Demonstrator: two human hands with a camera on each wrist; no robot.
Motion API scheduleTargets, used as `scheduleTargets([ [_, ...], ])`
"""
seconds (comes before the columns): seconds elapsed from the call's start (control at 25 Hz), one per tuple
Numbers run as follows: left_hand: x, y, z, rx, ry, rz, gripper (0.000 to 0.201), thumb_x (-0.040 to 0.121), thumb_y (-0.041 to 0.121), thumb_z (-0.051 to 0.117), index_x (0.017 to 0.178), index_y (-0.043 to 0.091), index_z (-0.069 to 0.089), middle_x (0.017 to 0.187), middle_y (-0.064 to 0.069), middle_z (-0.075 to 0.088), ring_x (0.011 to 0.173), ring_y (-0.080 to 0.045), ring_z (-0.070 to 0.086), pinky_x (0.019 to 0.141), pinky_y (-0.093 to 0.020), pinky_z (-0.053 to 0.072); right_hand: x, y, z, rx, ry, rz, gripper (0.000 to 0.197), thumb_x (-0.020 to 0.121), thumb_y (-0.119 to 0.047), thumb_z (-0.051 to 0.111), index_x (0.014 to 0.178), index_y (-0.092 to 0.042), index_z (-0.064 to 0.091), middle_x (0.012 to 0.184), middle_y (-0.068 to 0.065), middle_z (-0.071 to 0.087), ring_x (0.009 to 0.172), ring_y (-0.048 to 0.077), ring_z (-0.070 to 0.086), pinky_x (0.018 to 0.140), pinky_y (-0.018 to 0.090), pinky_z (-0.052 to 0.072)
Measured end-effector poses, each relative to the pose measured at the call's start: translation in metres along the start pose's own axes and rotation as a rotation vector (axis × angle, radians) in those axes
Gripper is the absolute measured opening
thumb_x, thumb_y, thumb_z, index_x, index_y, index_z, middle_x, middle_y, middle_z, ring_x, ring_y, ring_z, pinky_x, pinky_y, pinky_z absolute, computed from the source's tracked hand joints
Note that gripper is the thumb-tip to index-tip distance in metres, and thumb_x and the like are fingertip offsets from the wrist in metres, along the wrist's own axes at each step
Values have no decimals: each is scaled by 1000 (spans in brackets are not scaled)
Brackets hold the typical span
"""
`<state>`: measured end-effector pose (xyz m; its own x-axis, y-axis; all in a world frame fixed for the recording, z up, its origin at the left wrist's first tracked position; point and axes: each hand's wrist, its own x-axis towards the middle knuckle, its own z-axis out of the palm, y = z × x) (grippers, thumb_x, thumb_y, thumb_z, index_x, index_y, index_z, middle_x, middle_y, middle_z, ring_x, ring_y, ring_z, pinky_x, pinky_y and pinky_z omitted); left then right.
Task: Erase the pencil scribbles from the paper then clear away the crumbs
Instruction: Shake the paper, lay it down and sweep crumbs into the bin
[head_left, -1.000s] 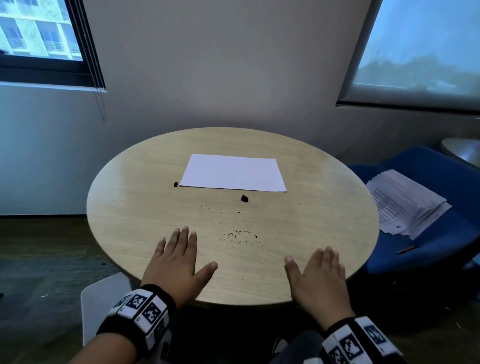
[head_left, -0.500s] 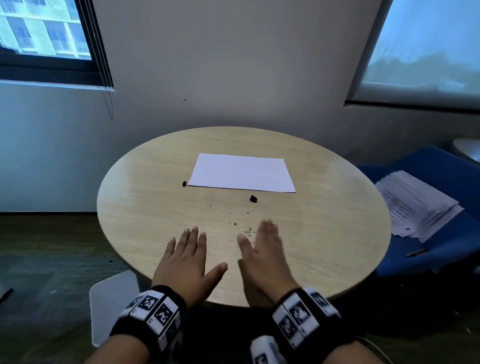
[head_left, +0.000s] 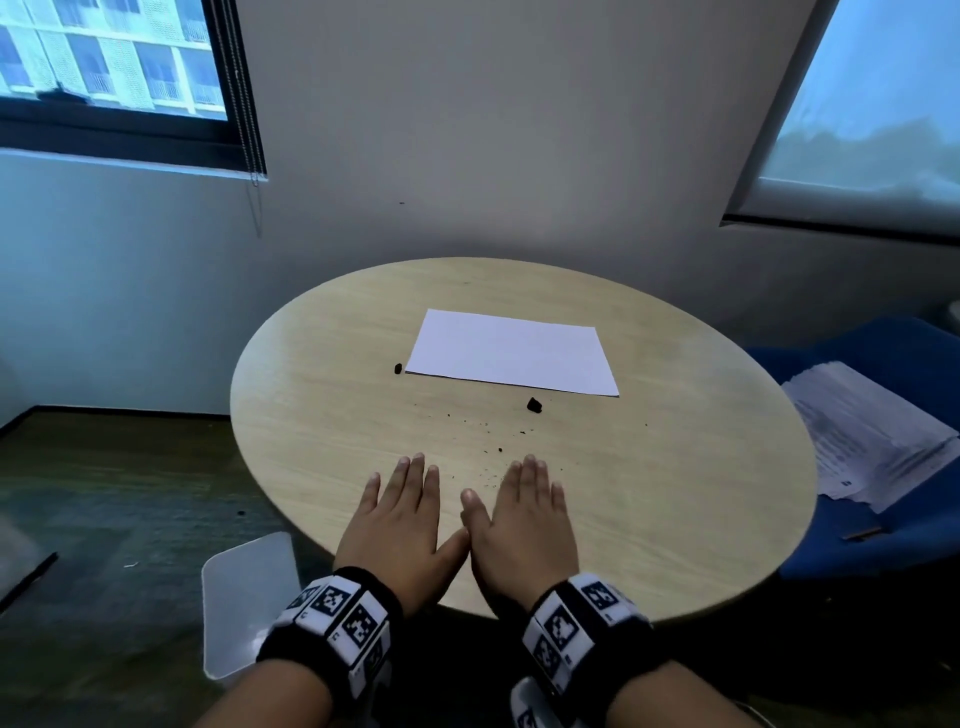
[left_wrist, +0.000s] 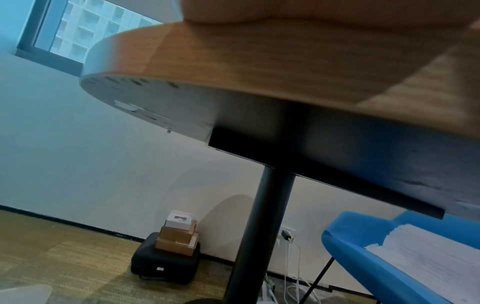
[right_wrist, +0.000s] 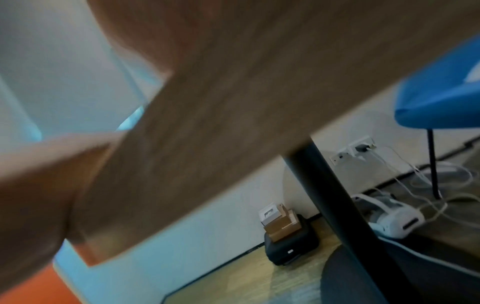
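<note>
Resting both palms flat, fingers straight: crumbs (head_left: 488, 457) just beyond right hand (head_left: 524, 525) fingertips, probably nearer than left hand (head_left: 402, 525).

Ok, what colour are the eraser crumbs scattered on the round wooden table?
Black: the eraser crumbs show as dark specks on the light table, clearest in the head view.

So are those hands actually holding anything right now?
Nothing is held. The left hand and right hand lie flat, fingers straight, on the table beside the crumbs.
</note>
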<state>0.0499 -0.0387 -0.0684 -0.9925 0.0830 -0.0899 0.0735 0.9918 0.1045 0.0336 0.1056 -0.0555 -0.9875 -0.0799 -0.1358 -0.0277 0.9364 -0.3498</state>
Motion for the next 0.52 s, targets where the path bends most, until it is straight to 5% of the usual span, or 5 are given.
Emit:
scheduleTargets([
  [0.08,0,0,0,-24,3,-2,105,70,72,-16,157,14,-9,164,-4,-18,150,-14,-17,121,-39,-13,8,-6,-2,180,6,-140,64,102,-44,18,155,-11,3,160,-4,-9,150,15,-12,120,30,-8],
  [0.2,1,-5,2,-182,42,22,105,70,73,-7,158,14,-5,163,-1,-18,150,-13,-16,119,-33,-14,-3,12,-23,485,54,-64,61,104,-34,29,155,-14,2,162,-5,-8,148,7,-11,118,23,-7],
  [0.36,7,-20,-3,-919,224,-31,92,86,74,41,157,19,18,159,16,-1,151,-10,3,124,-41,10,-44,49,-27,-21,16,156,80,99,-56,20,153,-4,-8,161,12,-16,149,21,-17,121,38,-8],
  [0.4,8,-23,-7,-909,266,-79,86,90,69,41,157,19,20,161,11,2,152,-12,1,124,-42,8,-51,49,-22,-116,-21,185,83,97,-60,16,152,-2,-9,160,15,-17,148,23,-19,121,39,-9],
  [0.52,6,-15,-12,-377,152,-221,87,96,66,27,158,11,1,165,-13,-8,151,-28,-13,120,-43,-10,-52,26,-10,-135,4,144,85,95,-63,10,152,-2,-10,160,14,-19,148,24,-20,120,41,-12],
])
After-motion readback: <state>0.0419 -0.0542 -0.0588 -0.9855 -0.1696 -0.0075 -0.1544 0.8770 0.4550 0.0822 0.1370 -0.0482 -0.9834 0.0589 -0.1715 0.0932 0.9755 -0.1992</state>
